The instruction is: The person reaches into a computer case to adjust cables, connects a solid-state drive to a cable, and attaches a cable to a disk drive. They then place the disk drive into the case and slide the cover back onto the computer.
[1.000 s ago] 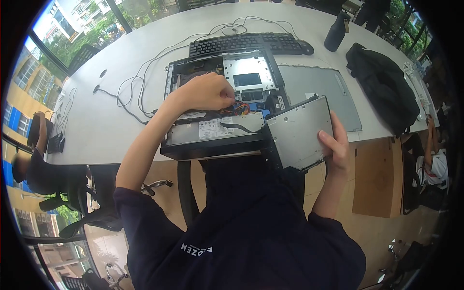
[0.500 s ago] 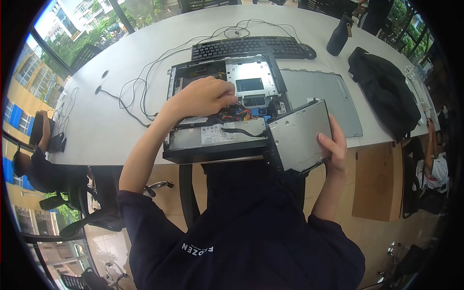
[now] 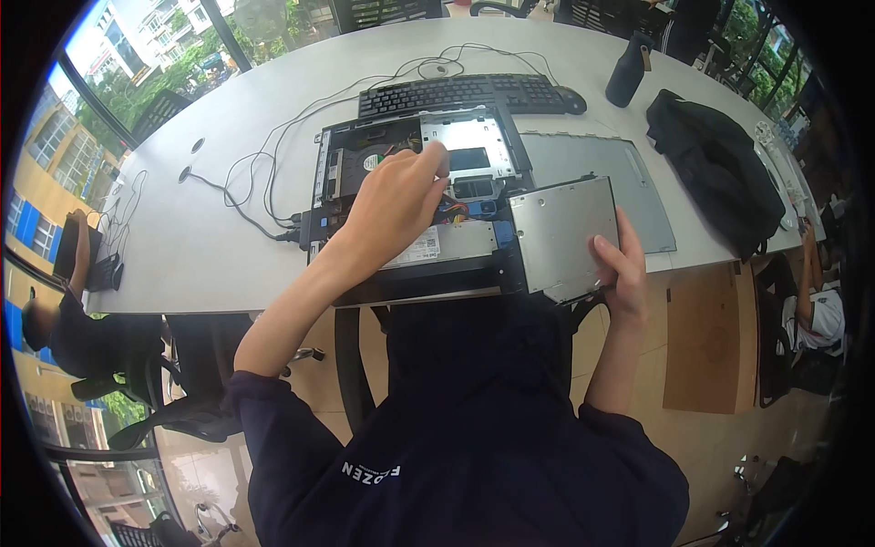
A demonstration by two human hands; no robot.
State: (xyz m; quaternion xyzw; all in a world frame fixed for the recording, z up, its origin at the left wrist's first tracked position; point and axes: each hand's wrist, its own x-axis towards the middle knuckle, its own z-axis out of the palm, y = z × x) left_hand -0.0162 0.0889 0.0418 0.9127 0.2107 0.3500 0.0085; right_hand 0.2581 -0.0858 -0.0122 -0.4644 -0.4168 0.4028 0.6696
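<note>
Clamping the drive (image 3: pixel 561 232) at its near-right edge, fingers of the right hand (image 3: pixel 622 269) hold it overhanging the counter (image 3: pixel 200 246) edge beside the case (image 3: pixel 428 278); the left hand (image 3: pixel 396 205) reaches inside the case, grip unclear.

Bare metal, black plastic and dark cloth on a smooth, matt pale table (image 3: pixel 210 237).
The drive (image 3: pixel 565 232) has a dull grey sheet-metal skin. The computer case (image 3: pixel 428 278) is black-painted metal with a faint sheen, its inner cage (image 3: pixel 469 137) brighter bare steel, and a white paper label (image 3: pixel 424 246) sticks to it. The loose panel (image 3: pixel 592 159) is matt grey metal, the keyboard (image 3: pixel 460 91) black plastic, the bag (image 3: pixel 720 173) soft black cloth.
</note>
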